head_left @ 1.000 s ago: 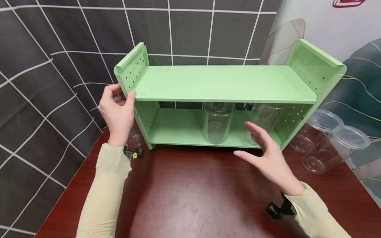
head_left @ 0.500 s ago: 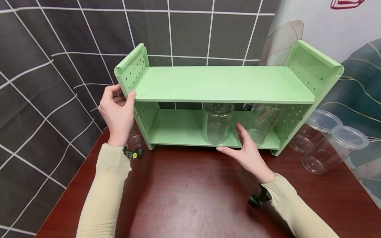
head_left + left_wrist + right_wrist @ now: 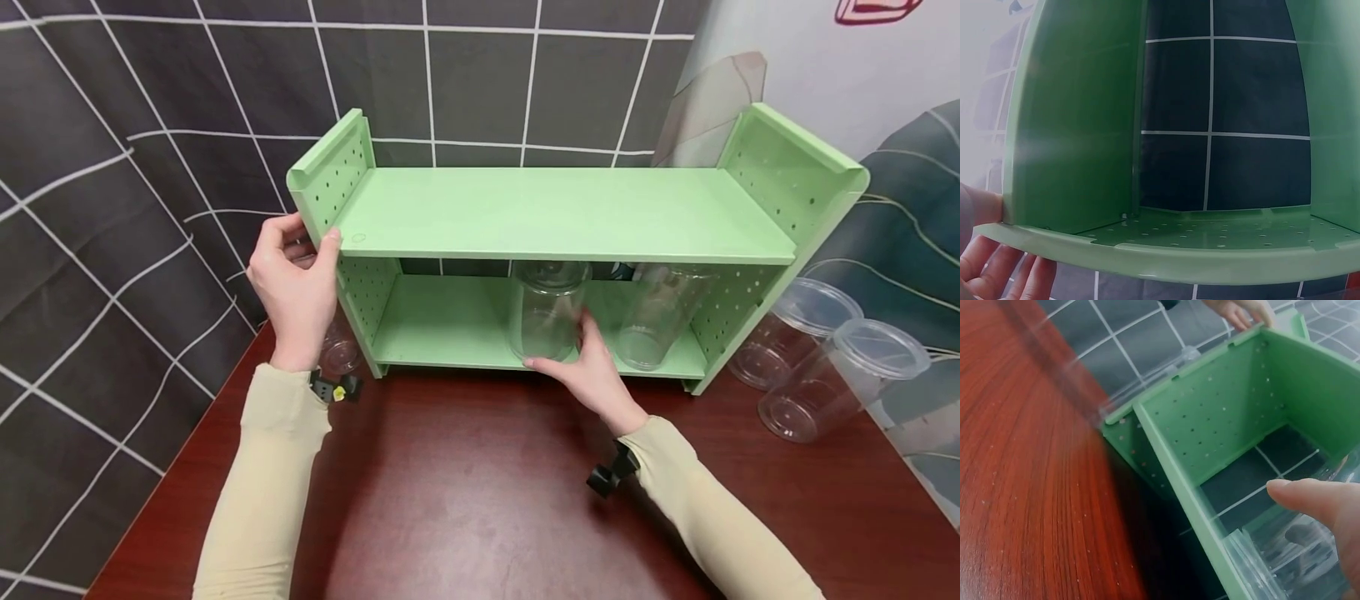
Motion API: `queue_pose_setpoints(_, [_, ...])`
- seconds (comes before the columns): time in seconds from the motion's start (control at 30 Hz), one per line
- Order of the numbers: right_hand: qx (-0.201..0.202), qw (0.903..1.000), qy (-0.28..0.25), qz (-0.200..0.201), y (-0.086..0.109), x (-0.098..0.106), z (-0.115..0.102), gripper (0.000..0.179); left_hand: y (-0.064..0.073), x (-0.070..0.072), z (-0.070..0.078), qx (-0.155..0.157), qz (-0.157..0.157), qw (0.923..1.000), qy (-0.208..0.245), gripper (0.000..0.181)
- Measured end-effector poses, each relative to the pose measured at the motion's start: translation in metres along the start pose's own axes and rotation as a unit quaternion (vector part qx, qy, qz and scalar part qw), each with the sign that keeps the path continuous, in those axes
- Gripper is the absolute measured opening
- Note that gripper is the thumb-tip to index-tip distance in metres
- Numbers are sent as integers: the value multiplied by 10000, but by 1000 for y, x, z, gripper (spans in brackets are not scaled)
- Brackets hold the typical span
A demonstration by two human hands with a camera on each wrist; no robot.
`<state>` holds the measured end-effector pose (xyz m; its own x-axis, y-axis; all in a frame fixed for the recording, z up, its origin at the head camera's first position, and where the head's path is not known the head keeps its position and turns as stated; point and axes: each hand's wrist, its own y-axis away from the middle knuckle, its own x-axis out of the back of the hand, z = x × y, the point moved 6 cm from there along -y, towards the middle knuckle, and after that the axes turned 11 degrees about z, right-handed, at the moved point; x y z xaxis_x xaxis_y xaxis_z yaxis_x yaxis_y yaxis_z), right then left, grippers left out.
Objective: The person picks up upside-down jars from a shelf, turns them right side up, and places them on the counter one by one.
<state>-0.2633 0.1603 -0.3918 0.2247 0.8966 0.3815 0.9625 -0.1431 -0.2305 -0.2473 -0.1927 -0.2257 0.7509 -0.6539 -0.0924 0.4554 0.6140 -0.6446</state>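
Note:
A light green two-tier shelf (image 3: pixel 562 212) stands on the table. My left hand (image 3: pixel 296 292) grips the front edge of its left side panel, thumb in front and fingers behind; the left wrist view shows the thumb and fingers on either side of that green edge. On the lower board stands a clear plastic jar (image 3: pixel 543 312). My right hand (image 3: pixel 588 371) reaches around its lower front, fingers spread, with the thumb near its base and the fingertips at its right side. In the right wrist view the thumb (image 3: pixel 1307 499) lies straight over the jar.
A second clear jar (image 3: pixel 651 329) stands to the right on the lower board. Two lidded clear jars (image 3: pixel 840 383) stand on the table right of the shelf. Another clear container (image 3: pixel 341 350) shows behind my left wrist. Dark tiled cloth (image 3: pixel 480 92) hangs behind.
My right hand has moved left from in front of the right jar to the middle jar. The left hand stays on the side panel.

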Motion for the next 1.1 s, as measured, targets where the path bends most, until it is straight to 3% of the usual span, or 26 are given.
queue_pose_setpoints(0.37, [-18, 9988, -286, 388, -6, -3, 2, 116, -9, -4, -27, -4, -5, 10000, -57, 27])
queue_pose_setpoints(0.7, [-13, 9984, -319, 467, -8, -1, 5, 105, -9, -4, -26, 57, -15, 9999, -120, 26])
queue_pose_setpoints(0.83, [-2, 9984, -311, 466, -7, 2, 7, 103, -10, -5, -29, 219, -111, 9997, -36, 28])
queue_pose_setpoints(1.1, [87, 9983, -273, 504, -3, 6, 6, 101, -10, 0, -28, 206, -237, 9994, 136, 29])
